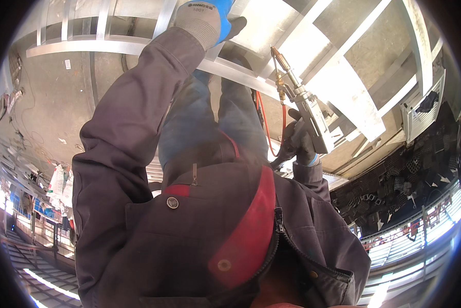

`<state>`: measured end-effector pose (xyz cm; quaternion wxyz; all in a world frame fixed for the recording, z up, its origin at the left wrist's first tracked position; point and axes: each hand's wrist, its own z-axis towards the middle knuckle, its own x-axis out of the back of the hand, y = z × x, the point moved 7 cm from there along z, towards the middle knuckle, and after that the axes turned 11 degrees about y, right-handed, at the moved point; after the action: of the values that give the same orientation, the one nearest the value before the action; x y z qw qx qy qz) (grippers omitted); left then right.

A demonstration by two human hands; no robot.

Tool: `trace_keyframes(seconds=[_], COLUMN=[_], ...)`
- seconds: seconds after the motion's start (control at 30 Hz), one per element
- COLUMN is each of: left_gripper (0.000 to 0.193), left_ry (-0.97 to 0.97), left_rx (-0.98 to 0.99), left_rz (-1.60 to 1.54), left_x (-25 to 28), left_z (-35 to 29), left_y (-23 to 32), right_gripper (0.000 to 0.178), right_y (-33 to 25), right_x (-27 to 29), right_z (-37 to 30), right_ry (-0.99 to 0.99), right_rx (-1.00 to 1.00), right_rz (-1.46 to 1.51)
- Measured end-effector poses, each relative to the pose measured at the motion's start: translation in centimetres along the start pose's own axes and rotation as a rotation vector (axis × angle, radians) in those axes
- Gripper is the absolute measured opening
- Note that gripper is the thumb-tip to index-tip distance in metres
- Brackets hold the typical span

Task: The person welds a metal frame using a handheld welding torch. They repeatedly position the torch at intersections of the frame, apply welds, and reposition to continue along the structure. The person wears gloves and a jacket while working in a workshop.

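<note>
My right hand, in a dark glove, is closed around a metal welding gun. The gun has a slim coppery nozzle, brass fittings and a red hose. Its nozzle points up and to the left over the metal frame. At the top edge is my left hand, in a grey and blue glove with a dark thumb side. That hand reaches over the frame with its thumb held out. Its other fingers are cut off by the picture edge, so I cannot see whether they grip a bar.
Pale flat metal bars cross the upper part, with bright sheet-like pieces at the right. A white slatted rack stands at the far right. Beyond it lie many dark parts. Concrete floor shows at the left.
</note>
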<state>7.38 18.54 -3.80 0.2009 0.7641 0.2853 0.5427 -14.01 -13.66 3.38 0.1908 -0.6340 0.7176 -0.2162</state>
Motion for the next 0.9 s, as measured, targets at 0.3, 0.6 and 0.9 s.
trace_keyframes(seconds=[0.3, 0.6, 0.9], left_gripper=[0.068, 0.066, 0.067], left_ry=[-0.041, 0.009, 0.03], left_rx=[0.02, -0.072, -0.118], left_rz=[-0.014, 0.072, 0.027], left_x=[-0.1, 0.6, 0.2], left_z=[-0.1, -0.4, -0.6], left_y=[0.3, 0.7, 0.6], right_gripper=[0.097, 0.096, 0.103], right_y=[-0.2, 1.0, 1.1], right_x=[-0.1, 1.6, 0.9], right_z=[0.0, 0.5, 0.2], right_ry=[-0.004, 0.174, 0.039], right_rx=[0.002, 0.076, -0.006], right_rz=[-0.04, -0.088, -0.026])
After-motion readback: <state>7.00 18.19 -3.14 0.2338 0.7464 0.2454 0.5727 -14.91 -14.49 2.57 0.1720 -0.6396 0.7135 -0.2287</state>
